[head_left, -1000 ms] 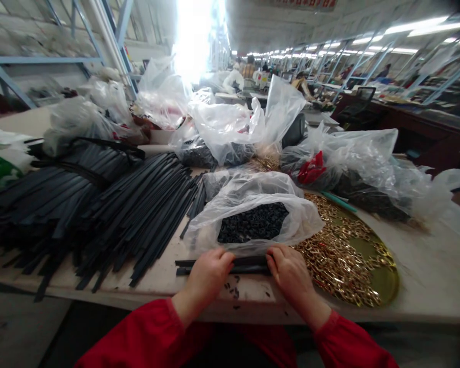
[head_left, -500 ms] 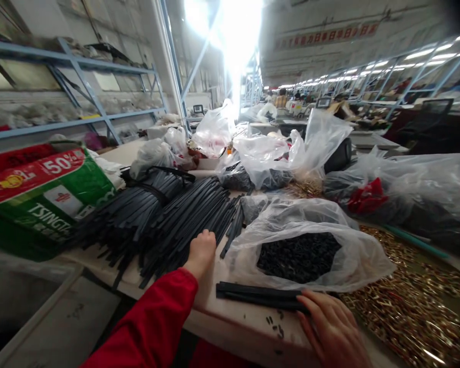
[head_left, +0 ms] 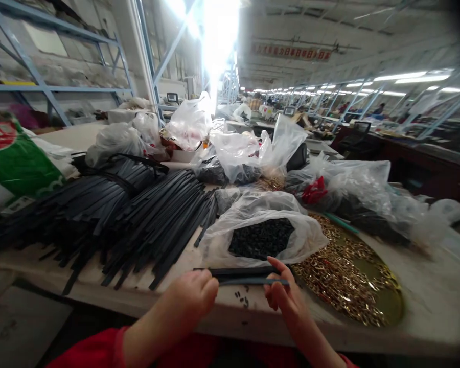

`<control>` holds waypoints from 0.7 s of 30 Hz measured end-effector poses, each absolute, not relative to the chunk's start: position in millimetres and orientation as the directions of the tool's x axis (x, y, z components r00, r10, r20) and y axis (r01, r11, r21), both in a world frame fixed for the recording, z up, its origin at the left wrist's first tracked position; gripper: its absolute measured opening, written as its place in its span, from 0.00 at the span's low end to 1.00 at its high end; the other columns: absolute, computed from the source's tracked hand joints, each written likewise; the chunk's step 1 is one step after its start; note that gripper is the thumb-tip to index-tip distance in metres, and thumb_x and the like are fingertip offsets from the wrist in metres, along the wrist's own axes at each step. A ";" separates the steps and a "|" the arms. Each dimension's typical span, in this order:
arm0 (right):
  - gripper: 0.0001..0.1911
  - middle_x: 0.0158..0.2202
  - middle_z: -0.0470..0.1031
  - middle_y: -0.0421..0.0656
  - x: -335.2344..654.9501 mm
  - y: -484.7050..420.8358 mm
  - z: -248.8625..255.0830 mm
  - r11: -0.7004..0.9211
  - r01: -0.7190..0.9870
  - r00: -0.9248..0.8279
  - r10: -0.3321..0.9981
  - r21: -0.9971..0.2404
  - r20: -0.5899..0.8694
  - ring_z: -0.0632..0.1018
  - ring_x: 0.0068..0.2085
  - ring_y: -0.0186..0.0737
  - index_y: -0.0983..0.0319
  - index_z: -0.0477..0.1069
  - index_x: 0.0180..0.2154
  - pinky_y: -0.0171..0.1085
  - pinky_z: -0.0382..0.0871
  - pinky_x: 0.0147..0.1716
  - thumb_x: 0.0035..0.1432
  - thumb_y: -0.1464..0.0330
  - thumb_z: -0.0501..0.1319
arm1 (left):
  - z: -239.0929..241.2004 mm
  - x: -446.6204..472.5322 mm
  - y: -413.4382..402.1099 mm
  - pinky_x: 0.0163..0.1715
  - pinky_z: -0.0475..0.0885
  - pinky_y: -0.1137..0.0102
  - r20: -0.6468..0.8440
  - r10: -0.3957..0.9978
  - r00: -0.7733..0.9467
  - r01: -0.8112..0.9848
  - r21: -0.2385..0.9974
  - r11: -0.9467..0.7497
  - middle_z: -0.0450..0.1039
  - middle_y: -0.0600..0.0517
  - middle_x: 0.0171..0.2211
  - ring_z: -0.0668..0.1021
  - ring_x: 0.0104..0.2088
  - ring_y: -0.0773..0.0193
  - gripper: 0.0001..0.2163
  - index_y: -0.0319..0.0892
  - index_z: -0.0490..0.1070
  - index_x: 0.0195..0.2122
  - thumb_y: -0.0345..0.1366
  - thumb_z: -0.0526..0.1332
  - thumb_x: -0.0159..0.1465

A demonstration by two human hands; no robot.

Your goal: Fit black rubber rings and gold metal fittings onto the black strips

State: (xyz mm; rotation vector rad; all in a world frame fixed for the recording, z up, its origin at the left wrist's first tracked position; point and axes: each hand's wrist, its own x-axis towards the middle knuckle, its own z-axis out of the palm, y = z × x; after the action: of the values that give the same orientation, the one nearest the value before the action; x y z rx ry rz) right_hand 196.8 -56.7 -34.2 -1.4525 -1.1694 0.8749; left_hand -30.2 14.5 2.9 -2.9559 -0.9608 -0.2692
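A flat black strip (head_left: pixel 239 281) stretches between my two hands, just above the front of the table. My left hand (head_left: pixel 191 296) is closed around its left end, the fingers curled into a fist. At the other end, my right hand (head_left: pixel 287 294) pinches the strip with its index finger raised. Right behind it lies a small stack of black strips (head_left: pixel 230 272) on the tabletop. A clear plastic bag (head_left: pixel 306 237) stands open beyond the stack, with small black pieces (head_left: pixel 262 237) inside. A few tiny black bits (head_left: pixel 243 297) are scattered below the held strip.
Many long black strips (head_left: pixel 157 214) fan out on the left, some bundled with a tie. On the right, a round tray (head_left: pixel 393 301) holds many gold-coloured metal pieces. Filled plastic bags (head_left: pixel 233 148) crowd the back. A green printed bag (head_left: pixel 19 158) stands far left.
My left hand has come from the loose strips toward me and now grips a strip. My right hand has lifted off the small stack onto that strip's end. The view has turned right.
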 end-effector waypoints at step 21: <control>0.09 0.36 0.72 0.48 276.0 55.9 -42.3 -0.063 0.990 0.061 0.998 -0.124 -0.026 0.75 0.36 0.44 0.63 0.68 0.39 0.36 0.62 0.32 0.54 0.73 0.56 | -2.6 46.9 11.6 0.12 0.57 0.81 -0.618 0.582 0.528 0.136 0.739 0.660 0.69 0.56 0.20 0.66 0.14 0.76 0.11 0.38 0.64 0.39 0.37 0.51 0.59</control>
State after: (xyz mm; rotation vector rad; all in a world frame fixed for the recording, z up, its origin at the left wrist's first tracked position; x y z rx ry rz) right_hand 276.0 55.9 -42.3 -2.2332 -2.0984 0.1602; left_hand 46.9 11.6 -2.6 -3.0799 -3.6972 -1.1325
